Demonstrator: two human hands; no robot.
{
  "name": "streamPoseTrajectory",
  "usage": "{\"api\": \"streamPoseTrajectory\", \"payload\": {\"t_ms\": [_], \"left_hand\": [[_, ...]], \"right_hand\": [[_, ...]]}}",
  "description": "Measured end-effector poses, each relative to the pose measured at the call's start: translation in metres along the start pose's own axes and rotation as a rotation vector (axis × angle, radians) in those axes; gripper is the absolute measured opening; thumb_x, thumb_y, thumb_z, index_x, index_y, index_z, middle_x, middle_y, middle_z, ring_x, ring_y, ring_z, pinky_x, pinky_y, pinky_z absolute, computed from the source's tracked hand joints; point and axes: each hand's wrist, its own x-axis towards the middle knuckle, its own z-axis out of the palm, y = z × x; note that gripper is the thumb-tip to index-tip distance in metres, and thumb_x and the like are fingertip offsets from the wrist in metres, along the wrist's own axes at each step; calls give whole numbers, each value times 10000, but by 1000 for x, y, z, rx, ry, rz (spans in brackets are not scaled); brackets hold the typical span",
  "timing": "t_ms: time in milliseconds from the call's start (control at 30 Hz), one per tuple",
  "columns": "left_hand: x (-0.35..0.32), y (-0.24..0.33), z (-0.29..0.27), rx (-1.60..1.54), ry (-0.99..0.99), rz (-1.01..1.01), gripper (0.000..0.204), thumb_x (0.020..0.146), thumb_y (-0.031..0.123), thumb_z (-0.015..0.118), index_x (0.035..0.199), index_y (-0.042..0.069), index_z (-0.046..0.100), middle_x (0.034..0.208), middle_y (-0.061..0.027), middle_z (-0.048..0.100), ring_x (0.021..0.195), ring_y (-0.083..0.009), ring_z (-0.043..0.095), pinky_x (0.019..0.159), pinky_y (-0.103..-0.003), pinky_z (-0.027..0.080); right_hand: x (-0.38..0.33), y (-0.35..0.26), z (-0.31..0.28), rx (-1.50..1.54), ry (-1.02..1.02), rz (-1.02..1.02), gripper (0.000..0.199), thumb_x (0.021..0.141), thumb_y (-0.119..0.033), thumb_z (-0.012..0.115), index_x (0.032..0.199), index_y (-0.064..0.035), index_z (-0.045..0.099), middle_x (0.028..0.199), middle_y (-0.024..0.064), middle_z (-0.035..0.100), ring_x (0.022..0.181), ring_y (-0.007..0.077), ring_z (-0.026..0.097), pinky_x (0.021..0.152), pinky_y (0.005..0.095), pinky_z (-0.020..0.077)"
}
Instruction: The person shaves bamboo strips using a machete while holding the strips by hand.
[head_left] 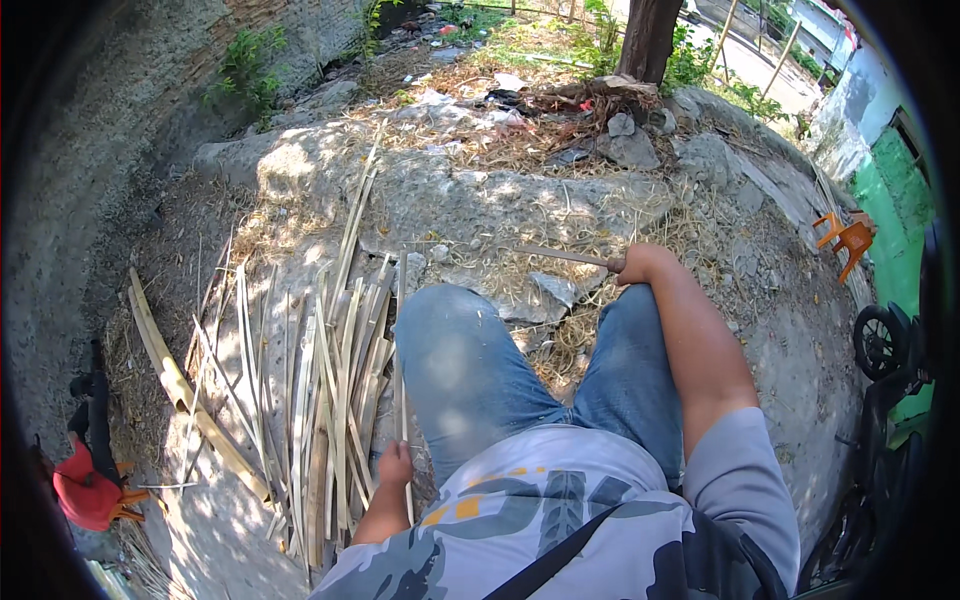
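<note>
My right hand [638, 262] rests by my right knee, closed round the handle of a long knife [565, 254]. Its narrow blade points left, over the ground in front of my knees. Down beside my left thigh, my left hand [395, 463] is closed on a thin bamboo strip [401, 340] that runs forward past my left knee. To the left of that hand lies a loose pile of split bamboo strips [335, 375], most of them pointing away from me. Curly pale shavings [570, 345] are scattered on the ground between and beyond my knees.
A thicker split bamboo pole [200, 405] lies left of the pile. At far left sits a person in red [85, 487]. Ahead are a concrete ledge [450, 205] and a tree trunk [648, 45]. An orange chair [848, 240] and a motorcycle [880, 400] stand at right.
</note>
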Motion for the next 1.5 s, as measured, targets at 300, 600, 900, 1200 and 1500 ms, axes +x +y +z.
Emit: {"api": "streamPoseTrajectory", "payload": {"t_ms": [300, 600, 900, 1200, 1500], "left_hand": [[54, 74, -86, -130, 70, 65, 365, 1031, 347, 581, 1119, -6, 613, 1016, -294, 694, 1013, -467, 671, 864, -497, 513], [42, 221, -170, -49, 19, 246, 514, 894, 109, 560, 1381, -55, 552, 1227, -313, 678, 1144, -441, 667, 1000, -458, 519], [20, 264, -179, 160, 166, 282, 523, 897, 73, 571, 1405, -48, 544, 1141, -277, 714, 1098, -405, 695, 984, -440, 522], [14, 328, -145, -174, 221, 641, 509, 936, 0, 579, 1443, -11, 535, 1087, -175, 585, 808, -271, 645, 792, -372, 554], [-16, 332, -154, -18, 277, 847, 552, 924, 153, 721, 1413, -26, 539, 1208, -203, 654, 1088, -323, 665, 929, -407, 536]], "right_hand": [[-21, 59, 2, 118, 72, -90, 669, 709, -570, 835, 1109, -38, 758, 1116, 200, 753, 1019, 378, 720, 905, 463, 560], [-36, 114, 31, 295, 103, 11, 692, 716, -579, 815, 1160, -51, 768, 1187, 211, 735, 1089, 357, 714, 956, 437, 553], [-41, 133, 39, 285, 69, -35, 677, 758, -598, 778, 1158, -53, 770, 1168, 196, 745, 1067, 348, 723, 945, 430, 559], [-26, 133, 40, 362, 61, -39, 646, 761, -548, 795, 1155, -36, 769, 1166, 213, 743, 1061, 367, 721, 940, 438, 557], [-24, 114, 30, 298, 54, -66, 662, 766, -574, 774, 1164, -46, 766, 1167, 214, 740, 1066, 376, 714, 948, 445, 553]]}}
